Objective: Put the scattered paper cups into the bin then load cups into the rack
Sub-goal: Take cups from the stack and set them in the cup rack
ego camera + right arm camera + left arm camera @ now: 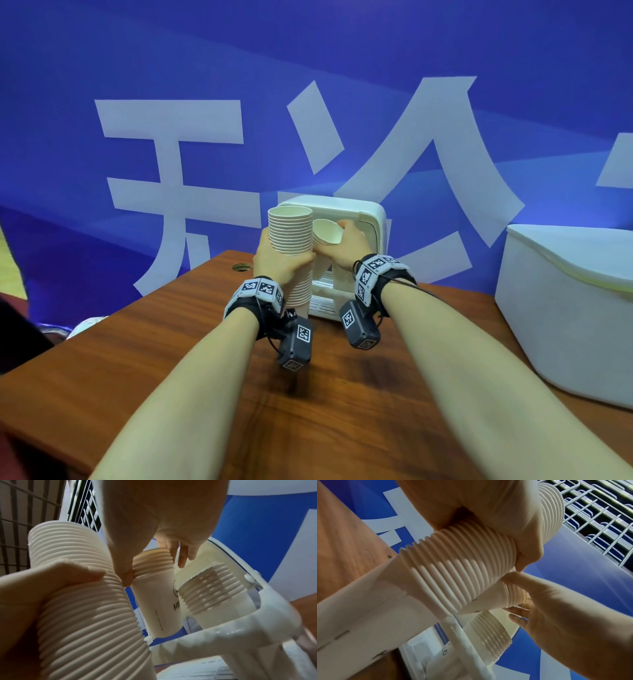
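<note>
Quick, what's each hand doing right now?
Left hand: grips the tall stack of paper cups.
Right hand: holds a short stack of cups at the rack.

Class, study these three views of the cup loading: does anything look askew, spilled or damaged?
Nothing spilled or damaged. The short stack in the right hand is tilted at the rack, but that fits loading. The tall stack in the left hand stands upright.

Both my forearms reach forward, side by side, each wrist strapped with a tagged band. My left hand [279, 262] is curled around a tall stack of cups [291, 236], thumb and fingers wrapping its middle. My right hand [346, 248] pinches a short stack [152, 582] just beside it, with 2 fingers hanging loose.
</note>
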Action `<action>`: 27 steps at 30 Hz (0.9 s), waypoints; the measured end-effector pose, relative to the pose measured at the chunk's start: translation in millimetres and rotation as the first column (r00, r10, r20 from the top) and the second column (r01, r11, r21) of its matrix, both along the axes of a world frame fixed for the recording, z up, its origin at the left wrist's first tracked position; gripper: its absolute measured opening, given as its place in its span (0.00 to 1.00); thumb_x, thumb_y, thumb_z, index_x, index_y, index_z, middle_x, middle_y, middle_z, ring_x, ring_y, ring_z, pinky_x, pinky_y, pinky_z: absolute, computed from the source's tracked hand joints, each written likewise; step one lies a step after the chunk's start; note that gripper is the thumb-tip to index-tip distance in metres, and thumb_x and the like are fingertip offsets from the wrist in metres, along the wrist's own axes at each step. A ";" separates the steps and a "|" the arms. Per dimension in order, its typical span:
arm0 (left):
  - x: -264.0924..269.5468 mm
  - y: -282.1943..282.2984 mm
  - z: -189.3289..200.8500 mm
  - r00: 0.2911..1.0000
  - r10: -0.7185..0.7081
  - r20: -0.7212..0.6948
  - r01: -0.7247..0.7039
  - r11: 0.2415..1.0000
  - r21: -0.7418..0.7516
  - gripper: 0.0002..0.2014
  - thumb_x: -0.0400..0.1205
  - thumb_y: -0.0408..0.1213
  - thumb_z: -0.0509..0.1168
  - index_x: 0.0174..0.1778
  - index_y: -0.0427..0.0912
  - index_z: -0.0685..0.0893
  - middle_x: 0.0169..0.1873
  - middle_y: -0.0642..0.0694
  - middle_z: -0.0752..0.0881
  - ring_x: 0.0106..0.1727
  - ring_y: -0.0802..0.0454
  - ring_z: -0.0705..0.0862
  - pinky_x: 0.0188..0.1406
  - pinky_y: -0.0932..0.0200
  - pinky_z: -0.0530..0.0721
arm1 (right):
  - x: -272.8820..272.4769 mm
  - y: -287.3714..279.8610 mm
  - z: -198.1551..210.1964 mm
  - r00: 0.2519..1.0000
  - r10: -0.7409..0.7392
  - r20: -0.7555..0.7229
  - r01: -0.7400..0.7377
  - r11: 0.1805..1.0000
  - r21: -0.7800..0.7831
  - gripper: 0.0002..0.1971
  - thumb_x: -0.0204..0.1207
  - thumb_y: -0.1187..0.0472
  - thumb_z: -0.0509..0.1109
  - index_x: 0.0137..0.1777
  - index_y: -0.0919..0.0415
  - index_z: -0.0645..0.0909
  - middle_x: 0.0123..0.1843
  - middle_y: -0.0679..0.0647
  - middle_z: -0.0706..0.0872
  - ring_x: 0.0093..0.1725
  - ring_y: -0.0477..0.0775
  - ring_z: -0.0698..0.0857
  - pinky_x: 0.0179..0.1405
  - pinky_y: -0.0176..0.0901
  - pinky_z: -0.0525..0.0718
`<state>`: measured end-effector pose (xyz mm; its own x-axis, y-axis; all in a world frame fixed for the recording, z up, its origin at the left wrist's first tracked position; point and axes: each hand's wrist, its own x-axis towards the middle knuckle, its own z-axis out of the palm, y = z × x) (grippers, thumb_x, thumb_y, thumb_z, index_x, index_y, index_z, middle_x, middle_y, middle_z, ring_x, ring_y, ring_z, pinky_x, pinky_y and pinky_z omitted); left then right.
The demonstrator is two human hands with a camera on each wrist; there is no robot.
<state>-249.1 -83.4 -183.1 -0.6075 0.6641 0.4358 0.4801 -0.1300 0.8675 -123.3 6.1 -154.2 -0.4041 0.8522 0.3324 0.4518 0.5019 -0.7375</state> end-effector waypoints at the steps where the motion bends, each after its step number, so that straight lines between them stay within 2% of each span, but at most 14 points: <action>1: -1.3 -0.7 0.0 1.000 -0.006 -0.007 0.006 1.000 0.008 0.39 0.51 0.54 0.77 0.58 0.46 0.78 0.48 0.51 0.87 0.50 0.52 0.86 0.51 0.53 0.86 | -0.3 -2.2 1.0 0.999 0.001 0.045 -0.001 1.000 0.013 0.33 0.63 0.44 0.80 0.64 0.58 0.75 0.62 0.59 0.83 0.65 0.61 0.79 0.66 0.58 0.78; 3: -3.8 -2.7 0.1 1.000 -0.020 -0.009 0.020 0.999 0.025 0.41 0.49 0.54 0.77 0.60 0.45 0.77 0.50 0.50 0.86 0.52 0.51 0.86 0.54 0.52 0.85 | -1.7 -1.0 0.0 0.994 0.010 0.109 -0.017 0.998 0.058 0.24 0.67 0.46 0.78 0.58 0.58 0.79 0.59 0.60 0.85 0.64 0.62 0.78 0.67 0.58 0.75; 7: -11.9 -3.1 -0.1 0.999 -0.047 -0.012 0.048 0.998 0.036 0.42 0.48 0.55 0.79 0.59 0.45 0.78 0.51 0.51 0.87 0.53 0.52 0.86 0.56 0.49 0.86 | -8.5 1.5 -5.2 0.972 -0.015 0.234 -0.008 0.995 0.097 0.35 0.67 0.40 0.77 0.68 0.61 0.75 0.64 0.60 0.80 0.69 0.64 0.72 0.66 0.52 0.71; 9: -14.2 -2.1 -0.7 0.998 -0.053 -0.025 0.054 0.998 0.030 0.41 0.48 0.54 0.78 0.58 0.44 0.78 0.49 0.50 0.87 0.51 0.52 0.87 0.55 0.49 0.86 | -14.7 0.9 -8.9 0.954 -0.024 0.300 -0.014 0.992 0.122 0.31 0.67 0.39 0.74 0.63 0.59 0.77 0.62 0.58 0.81 0.66 0.64 0.74 0.64 0.53 0.71; 11: -15.2 -0.2 -1.8 0.999 -0.047 -0.023 0.048 0.998 0.031 0.39 0.49 0.53 0.79 0.56 0.43 0.78 0.48 0.50 0.87 0.50 0.52 0.87 0.53 0.49 0.87 | -19.4 0.8 -13.1 0.936 -0.054 0.347 0.000 0.988 0.155 0.31 0.66 0.35 0.71 0.61 0.57 0.77 0.60 0.56 0.82 0.65 0.64 0.76 0.65 0.55 0.72; 15: -16.5 2.6 -5.1 0.999 -0.033 -0.023 0.033 0.999 0.034 0.35 0.53 0.49 0.79 0.55 0.43 0.78 0.46 0.50 0.87 0.48 0.53 0.87 0.51 0.48 0.87 | -24.1 2.1 -24.2 0.893 -0.122 0.433 0.055 0.985 0.164 0.36 0.69 0.36 0.70 0.70 0.60 0.72 0.70 0.59 0.77 0.73 0.63 0.68 0.74 0.60 0.66; 17: -17.1 3.6 -6.4 0.999 -0.032 -0.021 0.033 0.999 0.036 0.35 0.53 0.50 0.79 0.55 0.43 0.77 0.46 0.50 0.87 0.48 0.52 0.87 0.52 0.48 0.87 | -26.3 1.5 -26.0 0.867 -0.146 0.477 0.074 0.983 0.167 0.37 0.70 0.34 0.69 0.70 0.60 0.72 0.71 0.59 0.77 0.74 0.63 0.66 0.74 0.62 0.63; 20: -17.2 4.0 -6.4 0.999 -0.028 -0.024 0.028 0.999 0.029 0.35 0.52 0.51 0.78 0.54 0.43 0.78 0.44 0.49 0.87 0.47 0.51 0.87 0.51 0.46 0.87 | -28.8 3.0 -26.6 0.829 -0.171 0.532 0.087 0.980 0.180 0.37 0.70 0.32 0.68 0.69 0.61 0.73 0.69 0.59 0.77 0.74 0.63 0.65 0.70 0.60 0.67; 24: -16.8 4.0 -7.1 0.999 -0.033 -0.017 0.033 0.999 0.039 0.36 0.51 0.52 0.77 0.53 0.42 0.77 0.44 0.49 0.87 0.47 0.49 0.87 0.51 0.45 0.87 | -31.4 1.6 -28.1 0.751 -0.235 0.616 0.112 0.966 0.232 0.37 0.73 0.32 0.64 0.72 0.61 0.74 0.72 0.60 0.73 0.75 0.62 0.63 0.69 0.56 0.69; 27: -15.2 2.2 -5.8 1.000 -0.027 -0.016 0.028 0.999 0.036 0.34 0.52 0.50 0.78 0.53 0.43 0.77 0.44 0.51 0.86 0.47 0.50 0.87 0.52 0.48 0.87 | -32.8 1.0 -29.4 0.750 -0.271 0.604 0.134 0.956 0.262 0.36 0.76 0.32 0.61 0.71 0.61 0.75 0.70 0.59 0.75 0.74 0.61 0.65 0.69 0.55 0.70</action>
